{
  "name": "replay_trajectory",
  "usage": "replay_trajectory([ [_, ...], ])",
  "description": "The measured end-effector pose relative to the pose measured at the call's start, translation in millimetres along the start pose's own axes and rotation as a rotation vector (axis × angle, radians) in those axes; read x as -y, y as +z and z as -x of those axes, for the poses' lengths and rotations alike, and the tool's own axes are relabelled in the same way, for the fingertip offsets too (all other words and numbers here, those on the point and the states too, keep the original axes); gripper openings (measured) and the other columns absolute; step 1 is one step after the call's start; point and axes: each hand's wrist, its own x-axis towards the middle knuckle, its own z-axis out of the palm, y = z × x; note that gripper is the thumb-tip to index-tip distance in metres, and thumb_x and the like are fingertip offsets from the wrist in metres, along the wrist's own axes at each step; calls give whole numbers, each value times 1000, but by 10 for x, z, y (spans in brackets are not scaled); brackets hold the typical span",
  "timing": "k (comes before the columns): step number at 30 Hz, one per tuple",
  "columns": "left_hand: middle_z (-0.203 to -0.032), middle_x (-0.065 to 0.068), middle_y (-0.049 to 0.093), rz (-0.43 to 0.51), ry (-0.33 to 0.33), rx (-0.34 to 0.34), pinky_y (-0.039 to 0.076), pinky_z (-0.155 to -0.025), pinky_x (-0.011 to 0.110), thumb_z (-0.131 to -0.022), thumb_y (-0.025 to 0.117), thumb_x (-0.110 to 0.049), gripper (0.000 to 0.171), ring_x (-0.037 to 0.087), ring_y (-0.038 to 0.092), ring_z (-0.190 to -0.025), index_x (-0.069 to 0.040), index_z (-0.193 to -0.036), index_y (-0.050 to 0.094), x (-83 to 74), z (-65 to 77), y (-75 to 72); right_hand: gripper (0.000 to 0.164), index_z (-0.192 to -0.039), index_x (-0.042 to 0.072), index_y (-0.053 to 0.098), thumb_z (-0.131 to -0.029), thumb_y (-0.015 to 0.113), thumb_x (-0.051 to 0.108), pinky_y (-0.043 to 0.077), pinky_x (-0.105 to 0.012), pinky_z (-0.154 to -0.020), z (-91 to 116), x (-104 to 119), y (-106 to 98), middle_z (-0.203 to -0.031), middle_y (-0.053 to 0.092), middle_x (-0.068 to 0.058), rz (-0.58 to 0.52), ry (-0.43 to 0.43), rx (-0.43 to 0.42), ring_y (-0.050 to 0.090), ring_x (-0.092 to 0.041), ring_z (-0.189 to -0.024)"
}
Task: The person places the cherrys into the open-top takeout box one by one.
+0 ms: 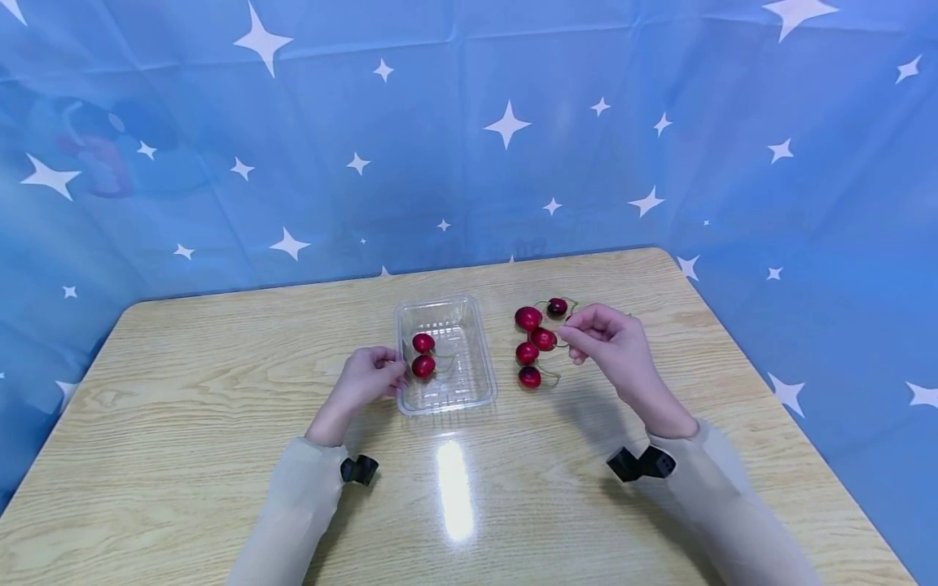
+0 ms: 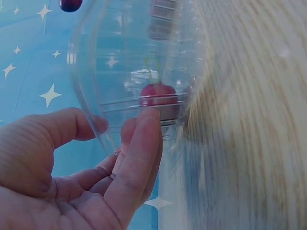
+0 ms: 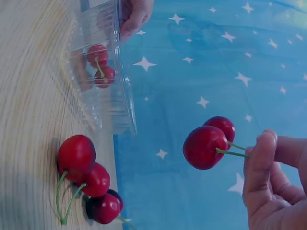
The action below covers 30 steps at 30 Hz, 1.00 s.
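Pinching two cherries (image 3: 205,148) by their stems (image 3: 234,153), the right hand (image 1: 614,343) is hovering, the left hand (image 1: 366,378) gripping a clear container (image 1: 471,366).

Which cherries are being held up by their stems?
The two cherries whose stems the right hand pinches; the others lie on the table or in the clear tub.
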Motion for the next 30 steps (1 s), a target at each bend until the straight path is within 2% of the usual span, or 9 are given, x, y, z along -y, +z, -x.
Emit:
replay_trajectory([
  [8, -82, 14, 63, -6, -5, -1, 58, -67, 34, -90, 53, -4, 24, 12, 60, -65, 12, -107, 58, 10, -6, 0, 11, -86, -4, 60, -87, 65, 6, 53, -23, -55, -68, 31, 101, -71, 64, -1, -17, -16, 22, 57, -12, -57],
  [14, -83, 15, 63, -13, -4, -2, 58, -67, 34, -90, 53, -4, 25, 13, 60, -66, 12, -108, 58, 11, -3, -3, 12, -87, -7, 60, -86, 65, 3, 54, -25, -55, -127, 18, 204, -73, 64, -8, -44, -17, 34, 58, -14, -56],
  [20, -82, 15, 63, -14, -6, -8, 58, -67, 34, -90, 53, -4, 23, 13, 60, -65, 11, -107, 58, 5, -7, -2, 4, -83, 3, 63, -87, 64, 1, 55, -25, -56, -188, 5, 317, -75, 65, -7, -62, 4, 60, 58, -14, -57],
  [24, -81, 14, 62, -9, -4, -11, 58, -66, 34, -90, 53, -4, 23, 13, 60, -65, 11, -106, 58, 3, -3, 0, 2, -86, 0, 63, -87, 64, 2, 55, -25, -56, -223, -1, 403, -75, 65, -6, -68, 19, 77, 58, -13, -56],
  [30, -82, 14, 62, -9, -7, -19, 58, -68, 33, -90, 54, -4, 22, 13, 60, -67, 11, -106, 59, -11, -9, 0, 11, -90, -6, 61, -87, 65, 4, 55, -24, -55, -306, -55, 524, -72, 63, -3, -64, 59, 86, 59, -15, -58],
])
